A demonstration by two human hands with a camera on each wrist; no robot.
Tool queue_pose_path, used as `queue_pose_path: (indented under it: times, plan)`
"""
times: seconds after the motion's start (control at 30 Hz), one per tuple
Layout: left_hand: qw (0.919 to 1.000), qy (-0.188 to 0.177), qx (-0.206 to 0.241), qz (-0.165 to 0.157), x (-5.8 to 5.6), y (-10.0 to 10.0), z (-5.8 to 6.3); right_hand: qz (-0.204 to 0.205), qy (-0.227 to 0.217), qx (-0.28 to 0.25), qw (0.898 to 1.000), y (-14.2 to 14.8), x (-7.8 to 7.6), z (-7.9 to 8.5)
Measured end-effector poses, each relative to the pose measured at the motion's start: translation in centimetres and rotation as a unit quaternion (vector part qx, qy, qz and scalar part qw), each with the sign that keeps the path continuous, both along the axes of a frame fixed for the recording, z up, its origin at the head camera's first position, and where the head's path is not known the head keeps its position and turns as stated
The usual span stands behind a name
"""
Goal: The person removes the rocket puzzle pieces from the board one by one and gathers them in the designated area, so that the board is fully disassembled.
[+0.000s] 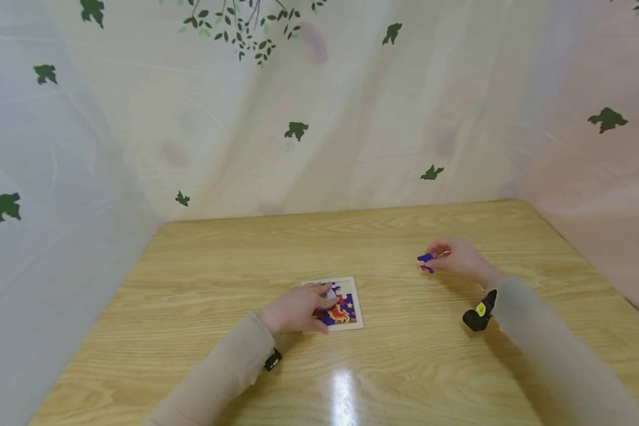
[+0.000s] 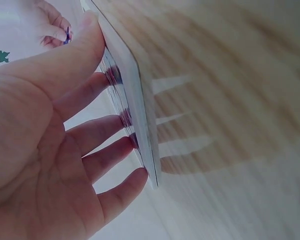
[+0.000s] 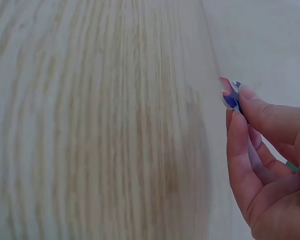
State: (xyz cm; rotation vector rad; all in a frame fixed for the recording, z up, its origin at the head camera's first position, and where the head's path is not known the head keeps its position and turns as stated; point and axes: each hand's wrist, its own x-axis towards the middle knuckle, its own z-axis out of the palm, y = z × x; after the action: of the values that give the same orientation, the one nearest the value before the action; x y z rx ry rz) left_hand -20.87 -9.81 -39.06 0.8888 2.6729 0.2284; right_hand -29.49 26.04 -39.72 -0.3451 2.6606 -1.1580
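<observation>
Currently, the fingers of the right hand (image 1: 460, 258) pinch a small purple puzzle piece (image 1: 425, 258) above the table (image 1: 245, 248), to the right of the puzzle board (image 1: 360, 319). The fingers of the left hand (image 1: 298, 307) are extended and spread, grasping nothing; they rest on the board, covering its left part and hiding some of the picture. Its right part shows purple and orange artwork within a pale rim. A black device (image 1: 476, 321) with a yellow mark sits at the right wrist. Both forearms, in beige sleeves (image 1: 229, 358), extend from the near side. The table has light wood grain. Pale fabric (image 1: 351, 118) with green motifs (image 1: 296, 131) bounds its far, left and right sides.
</observation>
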Motion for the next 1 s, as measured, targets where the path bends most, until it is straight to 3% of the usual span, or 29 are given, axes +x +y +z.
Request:
queue_pose_path:
  times: [0.33,0.57,1.0]
  plan:
    - [1.0000,-0.002,-0.002,0.004,0.0,0.1,-0.4,0.000,0.014,0.031,0.999,2.3,-0.6,-0.8]
    - [1.0000,0.002,-0.003,0.001,-0.2,0.2,-0.7,0.010,0.026,0.030,0.999,2.7,-0.6,-1.1]
    - [0.9999,0.008,-0.006,0.004,-0.8,0.4,-0.3,0.010,0.040,0.090,0.995,2.4,-1.5,-0.8]
